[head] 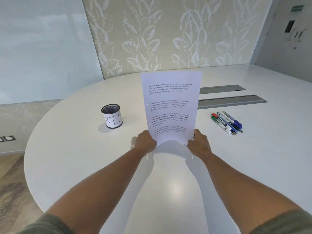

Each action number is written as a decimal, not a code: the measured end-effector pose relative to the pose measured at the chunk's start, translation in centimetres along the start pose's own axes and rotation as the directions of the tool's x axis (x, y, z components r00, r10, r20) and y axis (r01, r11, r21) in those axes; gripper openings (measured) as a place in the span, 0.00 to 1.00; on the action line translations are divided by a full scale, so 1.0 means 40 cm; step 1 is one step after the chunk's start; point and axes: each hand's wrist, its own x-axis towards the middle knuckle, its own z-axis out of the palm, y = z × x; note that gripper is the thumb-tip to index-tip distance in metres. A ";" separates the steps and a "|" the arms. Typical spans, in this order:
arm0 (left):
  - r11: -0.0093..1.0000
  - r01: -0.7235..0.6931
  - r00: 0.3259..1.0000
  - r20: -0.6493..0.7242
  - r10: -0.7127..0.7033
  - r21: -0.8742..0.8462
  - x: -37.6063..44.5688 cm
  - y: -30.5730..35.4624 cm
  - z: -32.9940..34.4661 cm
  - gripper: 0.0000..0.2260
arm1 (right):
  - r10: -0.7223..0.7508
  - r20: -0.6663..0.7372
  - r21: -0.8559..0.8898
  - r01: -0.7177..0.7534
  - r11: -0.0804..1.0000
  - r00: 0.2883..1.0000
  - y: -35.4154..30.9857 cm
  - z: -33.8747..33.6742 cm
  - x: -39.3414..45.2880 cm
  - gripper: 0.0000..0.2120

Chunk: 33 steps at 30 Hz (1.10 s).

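Standing nearly upright in the middle of the frame, a sheet (pixel 170 105) of white paper carries four blocks of printed text, the third partly in bold. Its lower edge bows upward between the two hands, and it casts a pale shadow on the white counter (pixel 84 157) below. The left hand (pixel 146 142) grips the lower left corner, its fingers curled round the edge and the back of the hand facing the camera. The right hand (pixel 199 144) grips the lower right corner in the same way. Both forearms reach in from the bottom of the frame, and grey-green sleeves (pixel 50 223) show at the lower corners.

Left of the sheet and well apart from it, a black mesh cup (pixel 112 116) stands upright on the counter. It is wrapped in a white label with the hand-drawn letters B, I and part of a third. Right of the sheet lies a loose bunch of markers (pixel 226 122) with red, green, blue and black parts, side by side and touching. Behind them, two grey slots (pixel 231 100) are set into the counter, and the sheet hides their left ends. A leaf-patterned wall (pixel 168 31) fills the upper middle, with a pale glass panel (pixel 42 48) at the upper left.
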 end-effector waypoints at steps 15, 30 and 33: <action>0.987 0.046 0.997 -0.055 -0.055 -0.151 0.137 0.002 -0.046 0.11 | 0.032 -0.115 0.127 -0.017 0.992 0.993 -0.064 -0.010 0.135 0.12; 0.923 0.162 0.985 -0.002 -0.173 -0.350 0.349 -0.007 -0.104 0.12 | 0.101 -0.073 0.416 -0.062 0.907 0.992 -0.133 0.046 0.359 0.15; 0.895 0.184 0.980 0.001 -0.200 -0.407 0.392 -0.025 -0.094 0.13 | 0.136 -0.057 0.441 -0.097 0.892 0.989 -0.128 0.065 0.394 0.16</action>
